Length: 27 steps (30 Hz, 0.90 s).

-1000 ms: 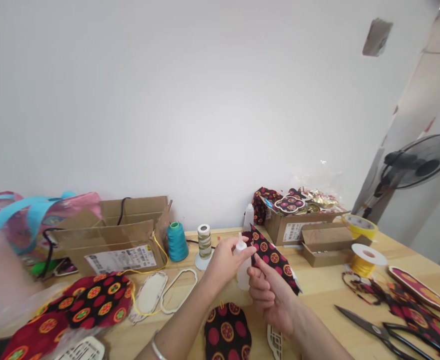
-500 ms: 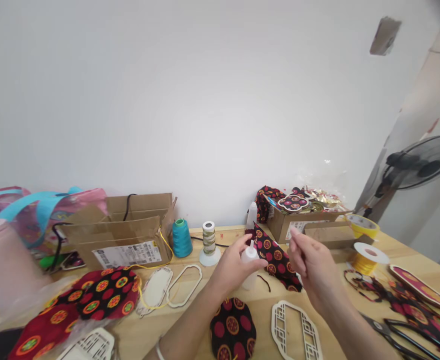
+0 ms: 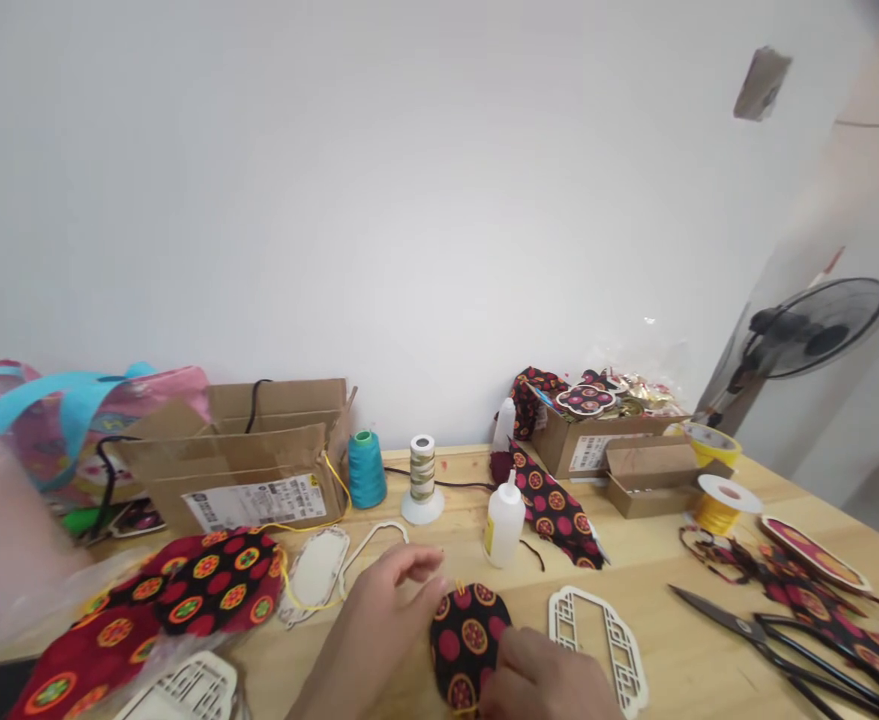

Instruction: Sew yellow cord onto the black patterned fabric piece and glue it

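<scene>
Your left hand (image 3: 375,625) lies on the table (image 3: 679,640) with its fingers (image 3: 416,560) touching the left edge of the fabric oval (image 3: 469,640), and your right hand (image 3: 544,685) rests on that oval's near right edge. Just beyond your fingertips stands the glue bottle (image 3: 504,520), with the thread spool (image 3: 422,480) behind and left of it. The wooden frame (image 3: 596,645) lies just right of your right hand; the scissors (image 3: 776,640) are further right.
</scene>
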Each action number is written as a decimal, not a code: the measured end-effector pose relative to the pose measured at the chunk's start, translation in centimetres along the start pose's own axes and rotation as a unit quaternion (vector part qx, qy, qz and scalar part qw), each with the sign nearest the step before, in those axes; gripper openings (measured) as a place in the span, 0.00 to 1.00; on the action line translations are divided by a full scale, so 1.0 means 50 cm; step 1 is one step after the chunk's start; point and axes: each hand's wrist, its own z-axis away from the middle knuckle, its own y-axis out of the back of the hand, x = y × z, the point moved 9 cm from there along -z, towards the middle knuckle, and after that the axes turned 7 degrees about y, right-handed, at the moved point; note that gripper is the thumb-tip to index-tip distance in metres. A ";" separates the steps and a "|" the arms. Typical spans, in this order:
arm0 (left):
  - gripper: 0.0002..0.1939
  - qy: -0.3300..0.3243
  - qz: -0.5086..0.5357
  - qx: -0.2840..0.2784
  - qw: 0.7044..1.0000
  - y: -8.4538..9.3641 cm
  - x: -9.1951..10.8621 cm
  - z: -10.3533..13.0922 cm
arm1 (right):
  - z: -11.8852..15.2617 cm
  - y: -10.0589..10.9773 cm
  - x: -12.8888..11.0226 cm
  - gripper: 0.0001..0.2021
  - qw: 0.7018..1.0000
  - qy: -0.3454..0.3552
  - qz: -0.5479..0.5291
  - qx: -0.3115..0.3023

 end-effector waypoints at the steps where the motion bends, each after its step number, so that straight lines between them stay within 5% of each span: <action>1: 0.09 -0.010 -0.026 -0.002 1.000 0.002 0.003 0.010 | -0.004 0.000 -0.003 0.07 1.000 0.008 0.012 0.021; 4: 0.06 -0.055 -0.079 -0.061 0.994 -0.019 0.022 0.043 | -0.020 0.006 -0.003 0.07 0.998 0.019 0.024 0.050; 10: 0.08 -0.114 -0.164 -0.184 0.962 -0.082 0.034 0.085 | -0.061 0.000 -0.007 0.03 0.990 0.047 0.043 -0.122; 19: 0.04 -0.266 -0.246 -0.109 0.926 -0.126 0.048 0.070 | -0.075 -0.033 -0.024 0.07 0.975 0.125 0.031 -0.178; 27: 0.08 -0.266 -0.281 -0.100 0.917 -0.150 0.020 0.060 | -0.069 -0.044 -0.028 0.10 0.977 0.138 0.018 -0.164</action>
